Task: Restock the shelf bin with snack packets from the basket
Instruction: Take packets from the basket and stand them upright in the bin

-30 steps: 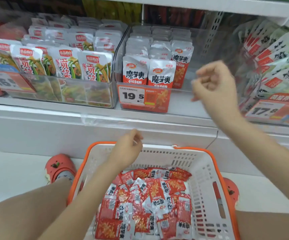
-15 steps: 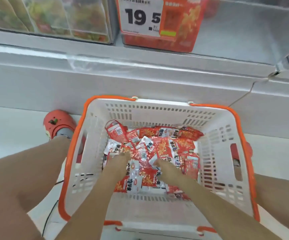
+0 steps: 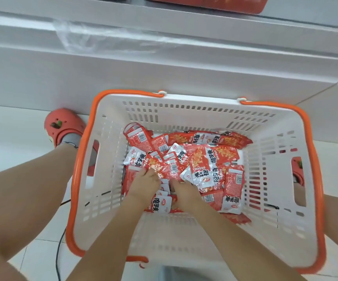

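Both hands, left hand (image 3: pixel 143 184) and right hand (image 3: pixel 181 191), are deep among the snack packets (image 3: pixel 200 159) in the basket (image 3: pixel 184 110); I cannot tell how the fingers are closed

My arms are bare to past the elbow, no sleeves, rings or watch. My legs are bare too. I wear red clogs (image 3: pixel 63 126) with small charms, over grey socks (image 3: pixel 70 137).

snack packets (image 3: pixel 202 171) in basket (image 3: pixel 111 138) carry bold black "魔芋爽", clearest on one at near edge; barcodes on backs; smaller print unreadable
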A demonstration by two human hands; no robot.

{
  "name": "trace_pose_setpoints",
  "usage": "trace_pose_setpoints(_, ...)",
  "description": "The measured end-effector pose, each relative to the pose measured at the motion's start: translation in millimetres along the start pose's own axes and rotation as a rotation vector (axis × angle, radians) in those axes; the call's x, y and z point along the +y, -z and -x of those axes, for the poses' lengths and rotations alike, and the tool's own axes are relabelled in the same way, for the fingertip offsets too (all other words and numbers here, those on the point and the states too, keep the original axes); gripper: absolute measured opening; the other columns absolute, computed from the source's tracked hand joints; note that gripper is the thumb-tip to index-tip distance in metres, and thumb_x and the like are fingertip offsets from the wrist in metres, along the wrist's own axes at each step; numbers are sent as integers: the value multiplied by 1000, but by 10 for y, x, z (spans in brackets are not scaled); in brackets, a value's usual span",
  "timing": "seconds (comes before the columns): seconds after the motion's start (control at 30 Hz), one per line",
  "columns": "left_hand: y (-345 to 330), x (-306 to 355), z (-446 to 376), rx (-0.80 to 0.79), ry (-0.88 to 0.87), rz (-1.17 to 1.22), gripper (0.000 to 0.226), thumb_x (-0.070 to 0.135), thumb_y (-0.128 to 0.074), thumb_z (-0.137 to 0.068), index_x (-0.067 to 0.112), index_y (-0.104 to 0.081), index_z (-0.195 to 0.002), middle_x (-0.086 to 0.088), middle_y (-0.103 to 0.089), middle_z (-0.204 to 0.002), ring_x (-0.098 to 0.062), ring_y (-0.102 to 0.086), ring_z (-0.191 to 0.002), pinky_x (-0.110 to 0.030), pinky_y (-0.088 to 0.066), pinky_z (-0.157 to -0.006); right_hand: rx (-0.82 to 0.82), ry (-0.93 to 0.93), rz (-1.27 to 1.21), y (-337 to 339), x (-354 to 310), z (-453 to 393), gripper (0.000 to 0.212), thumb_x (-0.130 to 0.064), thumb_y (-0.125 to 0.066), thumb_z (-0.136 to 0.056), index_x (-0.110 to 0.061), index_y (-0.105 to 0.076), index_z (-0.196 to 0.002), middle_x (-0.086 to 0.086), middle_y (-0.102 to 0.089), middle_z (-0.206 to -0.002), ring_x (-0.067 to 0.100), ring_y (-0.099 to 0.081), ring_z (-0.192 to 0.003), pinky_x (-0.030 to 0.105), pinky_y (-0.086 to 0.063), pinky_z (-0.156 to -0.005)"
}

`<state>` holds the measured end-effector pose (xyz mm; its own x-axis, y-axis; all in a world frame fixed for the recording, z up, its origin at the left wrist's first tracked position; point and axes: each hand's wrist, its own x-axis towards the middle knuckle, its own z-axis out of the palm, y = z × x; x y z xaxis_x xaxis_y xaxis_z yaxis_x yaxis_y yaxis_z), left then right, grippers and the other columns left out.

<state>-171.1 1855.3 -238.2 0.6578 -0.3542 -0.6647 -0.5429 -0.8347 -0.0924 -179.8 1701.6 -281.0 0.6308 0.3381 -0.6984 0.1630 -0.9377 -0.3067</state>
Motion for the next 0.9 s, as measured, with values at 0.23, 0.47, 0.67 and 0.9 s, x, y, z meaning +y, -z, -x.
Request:
trace_pose_setpoints(0.23,202,23,84,15,-18,-77,21,17,-50,-94,17,-62,-111,-1,-62,-117,-21,-46,-115,-35,-24,-104,33,5,-307,344,220,272,13,-17,-67,-87,-13,-57,-95,0,-56,-85,19,-55,-83,22,-39,-65)
trace_pose_setpoints(0.47,988,-298,181,331,272,716,32,33,-39,-101,12,-47,-124,-11,-66,-105,-30,-61,-97,-36,-42,-82,210,-167,-1011,1412,348,740,10,-18,-64,-90,-16,-56,-96,2,-67,-91,17,-66,-83,29,-56,-71)
trace_pose_setpoints(0.67,1907,-526,603,361,122,1610,41,12,-67,-87,6,-54,-125,-4,-68,-87,-7,-66,-61,-21,-52,-54,285,-54,-1145,2415,309,1454,62,6,-66,-84,-19,-42,-135,13,-57,-104,18,-67,-66,32,-60,-57)
trace_pose_setpoints(0.9,2672,-457,1057,393,-50,1596,51,11,-80,-73,21,-57,-118,-2,-71,-105,-19,-68,-95,-37,-55,-86,378,74,-841,3213,271,2461,36,9,-64,-79,-19,-64,-101,7,-66,-96,15,-70,-70,31,-58,-55)
